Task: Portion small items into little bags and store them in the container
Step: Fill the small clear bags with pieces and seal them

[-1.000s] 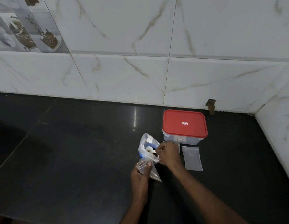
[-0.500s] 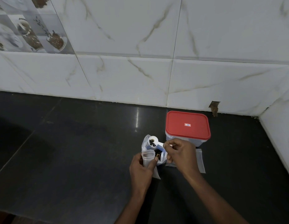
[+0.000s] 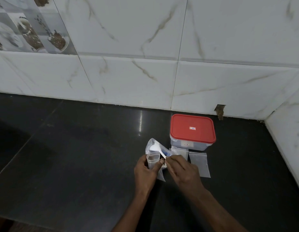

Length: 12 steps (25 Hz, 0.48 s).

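The left hand [image 3: 145,171] is pinching the flimsy, slippery little bag [image 3: 153,161] near its mouth, while the right hand [image 3: 182,169], at its 3 o'clock, is gripping a light plastic spoon [image 3: 156,148], apparently by the handle.

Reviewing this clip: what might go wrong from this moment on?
The small bag is held open only by the left hand; if the spoon in the right hand tips off-centre, pieces may scatter on the dark counter. The container still wears its lid, with both hands busy.

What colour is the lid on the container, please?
The lid is red, seen clearly in the head view.
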{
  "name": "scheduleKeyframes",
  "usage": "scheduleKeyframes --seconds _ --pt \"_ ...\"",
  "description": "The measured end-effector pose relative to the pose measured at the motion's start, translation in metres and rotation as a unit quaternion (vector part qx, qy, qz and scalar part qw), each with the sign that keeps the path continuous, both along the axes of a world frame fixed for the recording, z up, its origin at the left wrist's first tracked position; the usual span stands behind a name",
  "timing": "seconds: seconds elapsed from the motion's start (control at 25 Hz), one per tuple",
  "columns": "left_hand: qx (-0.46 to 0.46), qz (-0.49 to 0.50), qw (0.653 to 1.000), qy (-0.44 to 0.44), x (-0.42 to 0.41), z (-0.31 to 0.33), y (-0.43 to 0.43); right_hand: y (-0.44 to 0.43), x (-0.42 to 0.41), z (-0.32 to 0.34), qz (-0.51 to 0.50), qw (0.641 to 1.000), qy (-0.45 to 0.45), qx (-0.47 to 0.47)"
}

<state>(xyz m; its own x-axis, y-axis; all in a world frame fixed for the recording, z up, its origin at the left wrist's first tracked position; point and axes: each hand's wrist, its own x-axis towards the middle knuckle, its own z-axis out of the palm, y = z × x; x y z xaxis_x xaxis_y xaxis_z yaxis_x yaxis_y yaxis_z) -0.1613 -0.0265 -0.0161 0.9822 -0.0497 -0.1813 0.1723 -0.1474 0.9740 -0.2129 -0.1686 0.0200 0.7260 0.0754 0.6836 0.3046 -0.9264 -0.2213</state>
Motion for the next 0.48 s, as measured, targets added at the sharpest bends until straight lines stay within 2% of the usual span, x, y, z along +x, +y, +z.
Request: scheduleKeyframes --seconds 0.08,0.16,0.36,0.48 --pt "0.01 0.002 1.0 0.007 -0.004 -0.007 0.004 -0.002 0.013 -0.001 -0.063 0.989 0.068 0.115" --pt "0.018 0.019 0.999 0.02 -0.012 -0.013 0.01 -0.004 0.026 -0.01 -0.103 0.972 0.149 0.147" --pt "-0.01 0.029 0.997 0.064 -0.02 -0.027 0.016 0.001 0.047 -0.025 -0.071 0.963 0.252 -0.059" --pt "-0.044 0.007 0.995 0.091 -0.018 -0.027 0.01 0.001 0.052 -0.032 -0.037 0.947 0.306 -0.094"
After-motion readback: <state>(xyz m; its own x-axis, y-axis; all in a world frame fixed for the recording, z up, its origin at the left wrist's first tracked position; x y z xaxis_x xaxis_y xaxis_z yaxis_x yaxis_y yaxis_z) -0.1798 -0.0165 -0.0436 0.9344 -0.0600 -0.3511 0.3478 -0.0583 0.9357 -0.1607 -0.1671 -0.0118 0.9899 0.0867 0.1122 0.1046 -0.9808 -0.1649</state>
